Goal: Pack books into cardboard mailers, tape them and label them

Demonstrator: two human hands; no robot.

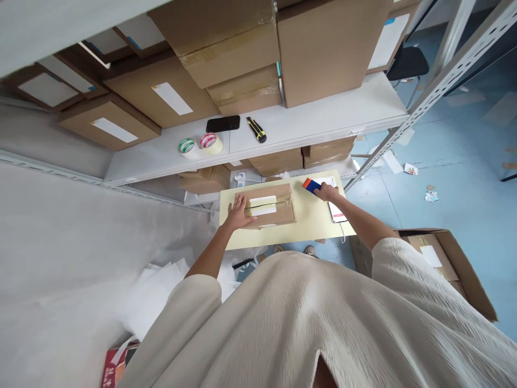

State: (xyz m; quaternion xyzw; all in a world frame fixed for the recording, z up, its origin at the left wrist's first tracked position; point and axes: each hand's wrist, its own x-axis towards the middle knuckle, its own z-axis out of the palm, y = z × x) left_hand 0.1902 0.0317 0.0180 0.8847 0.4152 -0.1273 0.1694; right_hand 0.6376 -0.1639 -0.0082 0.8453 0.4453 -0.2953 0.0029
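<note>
On a pale yellow board (307, 215) lies a closed cardboard box (283, 207) with a white label across its taped top seam. My left hand (239, 214) rests on the box's left end, fingers stretched over it and the thumb apart. To the right, my right hand (328, 192) is closed around a small blue item with an orange end (310, 186); its exact kind cannot be made out. Just beside that hand, partly covered by the forearm, lies a flat item with a white and pink face (337, 213).
Shelving above the board holds large cartons (323, 48), a black phone (223, 124), two tape rolls (211, 143) and a yellow utility knife (257, 130). At right, an open carton (464, 269) stands on the blue floor. White sheets (161, 285) lie at lower left.
</note>
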